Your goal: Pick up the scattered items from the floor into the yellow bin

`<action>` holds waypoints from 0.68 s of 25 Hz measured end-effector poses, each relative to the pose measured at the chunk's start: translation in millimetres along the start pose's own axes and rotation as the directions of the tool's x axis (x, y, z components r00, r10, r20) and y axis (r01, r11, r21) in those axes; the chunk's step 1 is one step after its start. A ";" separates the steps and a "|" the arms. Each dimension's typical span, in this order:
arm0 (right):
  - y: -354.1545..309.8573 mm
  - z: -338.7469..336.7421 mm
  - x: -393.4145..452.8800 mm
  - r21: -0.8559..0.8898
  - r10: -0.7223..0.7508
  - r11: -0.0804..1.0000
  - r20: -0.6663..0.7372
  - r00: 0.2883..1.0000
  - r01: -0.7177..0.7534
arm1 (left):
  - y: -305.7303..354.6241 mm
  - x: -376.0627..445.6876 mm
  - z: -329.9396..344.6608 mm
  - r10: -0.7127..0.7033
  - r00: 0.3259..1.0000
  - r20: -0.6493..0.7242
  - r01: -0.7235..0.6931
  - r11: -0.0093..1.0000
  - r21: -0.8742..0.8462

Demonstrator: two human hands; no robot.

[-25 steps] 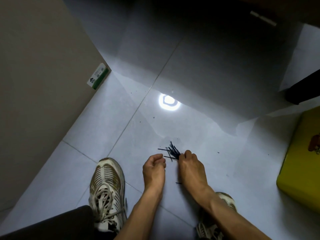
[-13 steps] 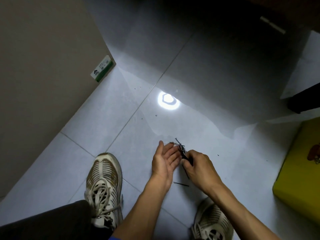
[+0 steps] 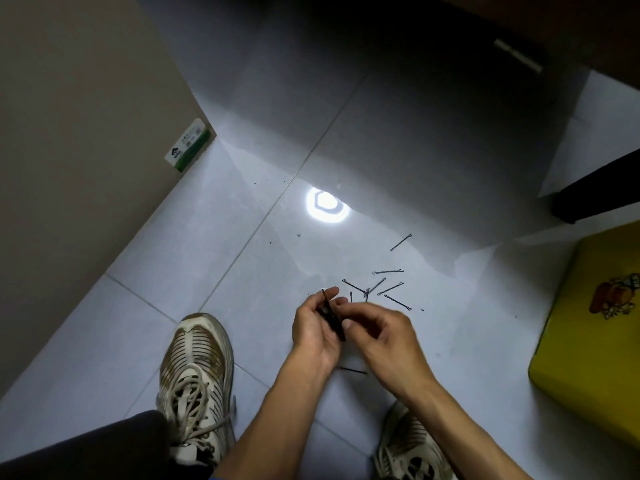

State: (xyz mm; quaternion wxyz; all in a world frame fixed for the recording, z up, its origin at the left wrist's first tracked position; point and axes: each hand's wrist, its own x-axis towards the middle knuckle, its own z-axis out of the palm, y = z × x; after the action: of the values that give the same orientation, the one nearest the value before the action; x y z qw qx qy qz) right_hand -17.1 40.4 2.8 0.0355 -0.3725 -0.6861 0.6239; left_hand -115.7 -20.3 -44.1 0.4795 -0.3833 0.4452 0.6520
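Thin black hairpins are the scattered items. My left hand [image 3: 313,327] cups a small bundle of hairpins [image 3: 330,317] in its palm, thumb and fingers curled around them. My right hand [image 3: 384,330] is right beside it, fingertips touching the bundle's lower end. Several loose hairpins [image 3: 381,287] lie on the pale floor tile just beyond my hands, one more hairpin [image 3: 400,242] sits farther off, and a single hairpin [image 3: 353,370] lies under my wrists. The yellow bin [image 3: 588,341] stands at the right edge, partly cut off.
My two white sneakers [image 3: 195,372] are planted at the bottom. A beige cabinet wall [image 3: 86,168] with a green-and-white sticker rises on the left. A bright lamp reflection [image 3: 325,204] glares on the tile. A dark furniture leg [image 3: 595,192] stands above the bin.
My hands rose off the floor and came closer to me. The bundle went from my right fingers into my left palm. Several hairpins that my hands covered now show on the tile.
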 end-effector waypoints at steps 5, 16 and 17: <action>29.8 -68.2 81.4 -0.742 -0.037 0.664 -0.155 0.987 -0.092 | 2.9 2.5 -7.6 0.023 0.998 -0.054 -0.018 0.995 0.095; 70.0 -42.5 39.5 -0.804 -0.010 0.587 -0.122 0.993 -0.092 | 17.6 6.3 -20.7 0.044 0.990 -0.130 -0.022 0.986 0.166; 75.7 -41.7 30.6 -0.831 -0.005 0.551 -0.096 0.995 -0.078 | 15.5 4.8 -22.8 0.040 0.990 -0.138 -0.016 0.986 0.165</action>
State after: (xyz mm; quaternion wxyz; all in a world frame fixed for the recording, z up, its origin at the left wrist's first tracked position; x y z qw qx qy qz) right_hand 17.6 87.7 -67.6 -0.1281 -0.3859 -0.8895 0.2085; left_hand -130.1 -42.8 -52.3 0.4675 -0.3813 0.5354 0.5912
